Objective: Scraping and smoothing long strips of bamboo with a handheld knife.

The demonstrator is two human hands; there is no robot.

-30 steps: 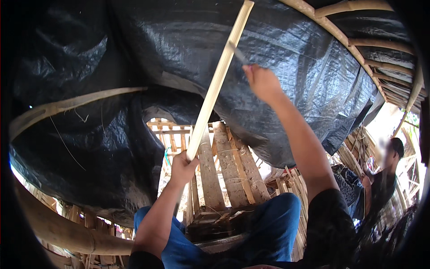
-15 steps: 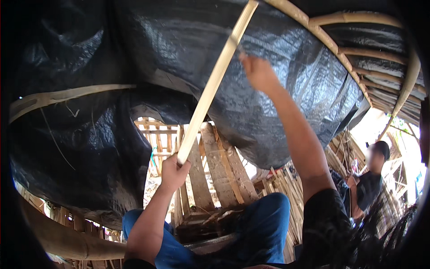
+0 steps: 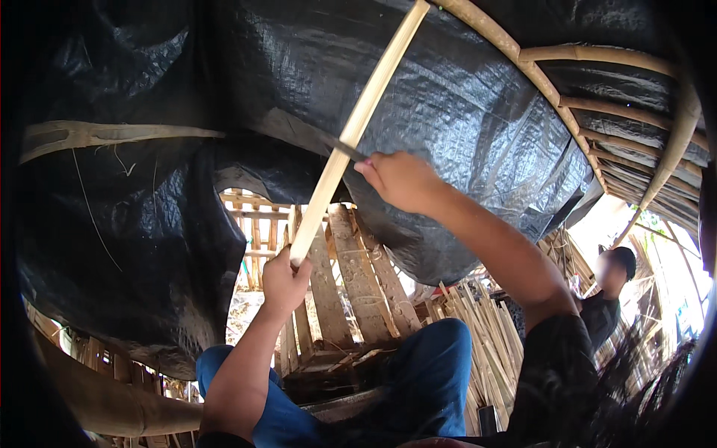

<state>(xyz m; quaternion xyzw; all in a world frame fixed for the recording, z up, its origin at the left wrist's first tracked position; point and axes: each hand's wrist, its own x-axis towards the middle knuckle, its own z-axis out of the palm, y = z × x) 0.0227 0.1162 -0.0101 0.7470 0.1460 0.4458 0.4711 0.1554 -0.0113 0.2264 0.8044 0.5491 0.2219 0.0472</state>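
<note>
A long, pale strip of split bamboo [image 3: 373,93] slants up and away to the right, its lower end wrapped in the fingers of my left hand [image 3: 285,278]. My right hand [image 3: 399,181] is closed round the handle of a knife [image 3: 346,150]. The dark blade lies across the strip, about midway along its length, and is a little blurred. Most of the knife's handle is hidden inside my fist.
Black plastic sheeting [image 3: 463,142] hangs in front of me, edged by a bamboo pole [image 3: 534,71]. Wooden slats [image 3: 366,276] stand beyond my knees. Many thin strips [image 3: 485,336] lie to the right, near another person [image 3: 603,299]. A thick bamboo pole [image 3: 127,399] crosses the lower left.
My right hand has come down and left along the strip, bringing the knife from near its upper part to its middle. My left hand keeps its grip, slightly lower left.
</note>
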